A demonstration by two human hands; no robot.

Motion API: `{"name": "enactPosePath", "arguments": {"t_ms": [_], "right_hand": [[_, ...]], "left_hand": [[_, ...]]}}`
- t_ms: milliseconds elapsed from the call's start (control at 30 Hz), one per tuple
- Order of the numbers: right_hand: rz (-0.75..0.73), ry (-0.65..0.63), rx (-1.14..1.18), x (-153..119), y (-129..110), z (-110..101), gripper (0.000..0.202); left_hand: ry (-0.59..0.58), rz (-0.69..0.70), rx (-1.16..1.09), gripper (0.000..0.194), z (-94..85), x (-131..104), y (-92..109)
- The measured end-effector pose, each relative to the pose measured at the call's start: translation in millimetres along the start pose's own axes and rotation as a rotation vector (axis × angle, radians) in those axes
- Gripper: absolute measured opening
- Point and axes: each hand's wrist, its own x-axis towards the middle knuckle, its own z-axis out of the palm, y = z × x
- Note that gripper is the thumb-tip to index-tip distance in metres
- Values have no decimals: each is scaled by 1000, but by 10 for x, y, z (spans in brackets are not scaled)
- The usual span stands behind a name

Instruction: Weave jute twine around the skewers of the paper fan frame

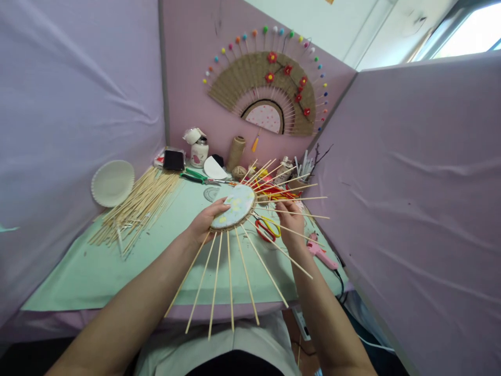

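Observation:
A half-round piece [236,206] covered in pale floral cloth has several thin wooden sticks fanning out from its curved edge, toward me and to the right. My left hand [206,218] grips its left end, thumb on top of the cloth. Bent fingers of my right hand [290,214] are at the sticks on the right side, behind some of them; whether they pinch one is unclear. Beneath the sticks lie scissors with red and yellow handles [266,230], partly covered.
Loose sticks [135,209] and a white plate [112,184] are at left. Green-handled pliers [194,176], a jar [199,152] and a twine spool [236,151] stand or lie at the back. A pink glue gun [321,253] lies right. A decorated fan [270,94] hangs behind.

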Motion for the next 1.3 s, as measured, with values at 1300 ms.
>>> {"name": "enactPosePath", "arguments": {"t_ms": [1300], "right_hand": [[237, -497, -39, -130, -21, 36, 18]], "left_hand": [[-133, -14, 130, 55, 56, -105, -18]]}}
